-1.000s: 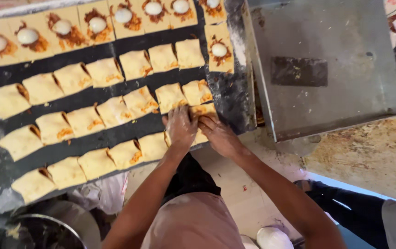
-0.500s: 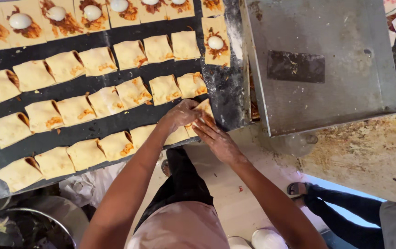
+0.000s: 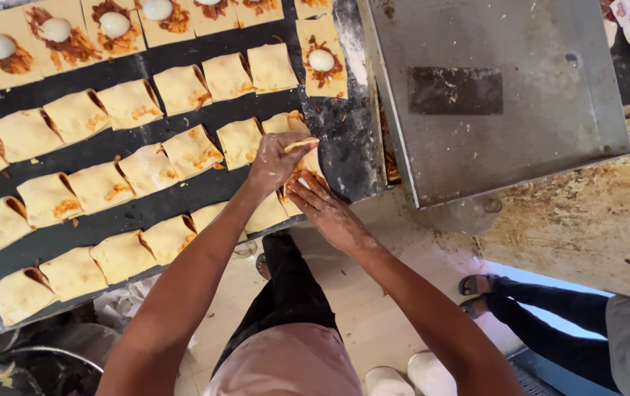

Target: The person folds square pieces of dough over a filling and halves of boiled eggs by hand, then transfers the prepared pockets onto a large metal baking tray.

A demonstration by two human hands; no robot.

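In the head view, a dark, floured worktop (image 3: 183, 192) is seen from above, covered with rows of pale dough parcels. At its near right corner a dough square (image 3: 301, 163) is being worked. One flap of it is pinched between the thumb and fingers of the left hand (image 3: 277, 158), which is closed on that flap and lifts it above the rest of the piece. The right hand (image 3: 327, 213) is laid just beside it, on the side of the near edge, with the fingers held flat and together and the fingertips pressed against the lower part of the same dough square; nothing is clamped in it.

Folded parcels (image 3: 191, 151) are set close around the left hand, toward the left and toward the far edge, some with orange filling showing at an open corner. Along the far edge, open squares (image 3: 321, 59) are laid out, each topped with filling and a white egg. To the right of the worktop a grey metal tray (image 3: 505, 95) is seen, stained and scratched. Beneath the forearms, a tiled floor (image 3: 373, 308) is visible, and at the lower right the sandalled foot (image 3: 476, 284) of another person.
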